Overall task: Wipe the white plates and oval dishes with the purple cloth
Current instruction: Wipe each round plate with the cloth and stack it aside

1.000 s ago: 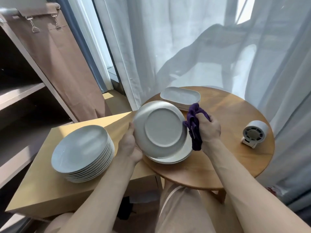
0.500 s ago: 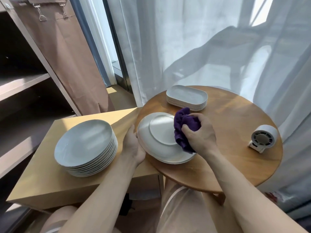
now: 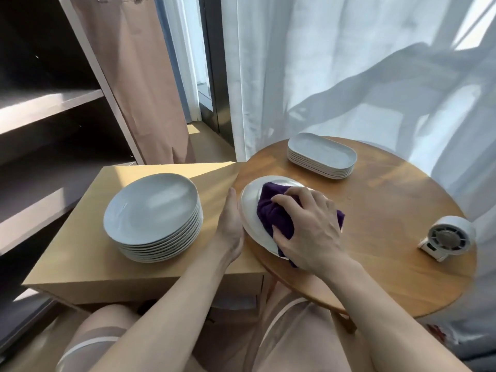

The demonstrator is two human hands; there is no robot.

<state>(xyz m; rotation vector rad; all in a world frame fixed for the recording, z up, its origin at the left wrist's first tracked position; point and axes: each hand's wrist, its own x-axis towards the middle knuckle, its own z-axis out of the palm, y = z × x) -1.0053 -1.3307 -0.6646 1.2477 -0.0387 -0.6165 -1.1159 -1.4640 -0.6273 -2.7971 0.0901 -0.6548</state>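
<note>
Purple cloth, soft and bunched, is clenched in our right grip and pressed onto the white plate, which lies on the round table close to its left edge. Our left grip braces the plate's rim; we cannot tell whether its fingers hook underneath. We judge the glazed plate stiff, slick and breakable, best held by the rim. Bare wood opens rightward before the fan. 1 stack of plates sits left, and the oval dishes farther back.

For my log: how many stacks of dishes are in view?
2. Round plates stacked on the box, left; oval dishes stacked at the table's far side. The plate under the cloth may hide others.
</note>
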